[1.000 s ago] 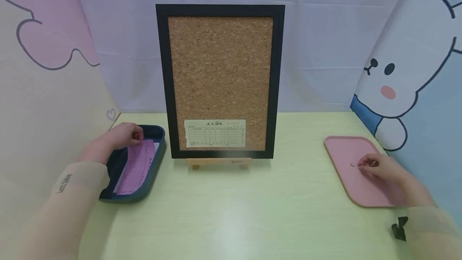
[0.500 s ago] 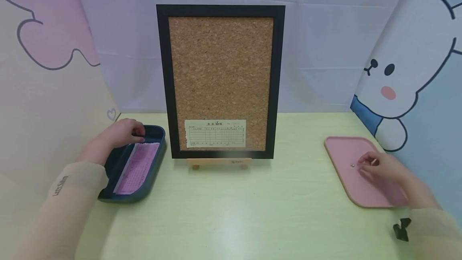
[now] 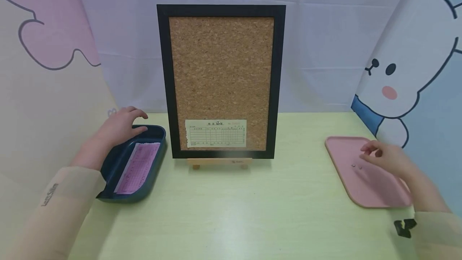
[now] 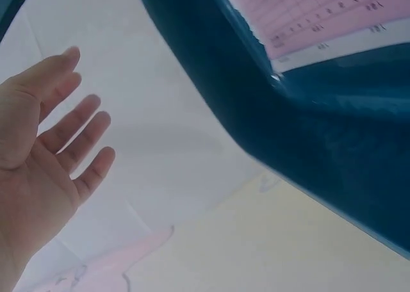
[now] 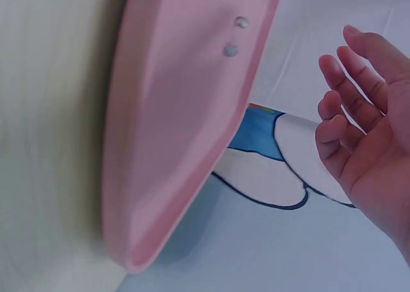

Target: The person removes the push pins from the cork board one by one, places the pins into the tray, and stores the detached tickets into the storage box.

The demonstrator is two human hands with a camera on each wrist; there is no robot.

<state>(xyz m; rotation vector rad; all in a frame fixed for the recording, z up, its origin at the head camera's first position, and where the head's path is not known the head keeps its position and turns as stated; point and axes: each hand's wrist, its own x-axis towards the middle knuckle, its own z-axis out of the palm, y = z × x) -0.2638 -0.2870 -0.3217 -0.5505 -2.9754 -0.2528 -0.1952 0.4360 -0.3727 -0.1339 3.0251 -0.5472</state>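
My left hand [image 3: 120, 128] hovers over the far left part of the dark blue tray [image 3: 157, 171], thumb and fingers apart, holding nothing. In the left wrist view its fingers [image 4: 86, 129] are relaxed and spread. Pink printed slips [image 3: 138, 167] lie in that tray, with a white margin showing. Over the pink tray [image 3: 341, 147] my right hand [image 3: 388, 157] is raised with loosely bent fingers and nothing in them. Two small silvery pieces, like thumbtacks [image 5: 236, 37], lie on the pink tray, just below that hand's fingertips.
A black-framed cork board [image 3: 221, 71] stands upright at the back middle on a small wooden stand [image 3: 218, 161]. A pale printed slip [image 3: 215, 133] is on its lower part, with a small pin at its top. Cartoon-patterned side panels [image 3: 429, 103] flank the table.
The left hand held up a pink slip's far end; the slip now lies flat and the hand has risen, its fingers spread. My right hand has lifted off the tray, uncovering a second silvery piece.
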